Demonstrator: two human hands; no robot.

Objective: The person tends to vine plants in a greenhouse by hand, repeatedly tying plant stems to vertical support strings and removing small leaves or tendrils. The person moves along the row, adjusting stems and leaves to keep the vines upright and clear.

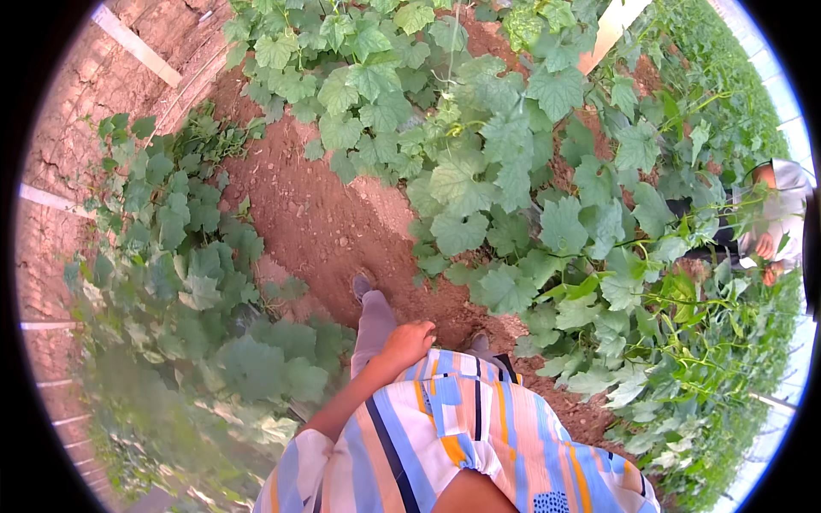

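My left hand (pixel 414 340) hangs in front of my thigh, beside the hem of my striped shirt (pixel 442 404). Its fingers look curled, and no object shows in them, though the palm side is hidden. My right hand is out of view. Before me a bare reddish soil path (pixel 314 218) runs between rows of broad-leaved vine plants. The leafy vines (pixel 474 186) on the right crowd close to the path. Lower vine plants (pixel 192 256) grow on the left. One shoe (pixel 362 286) is forward on the soil, the other shoe (pixel 478 343) further back.
A person (pixel 773 218) stands among the vines at far right, with both hands near the stems. A thin string (pixel 455 38) hangs into the foliage. A pale post (pixel 612 32) rises at the top right. Light strips (pixel 138 45) cross the cracked ground at left.
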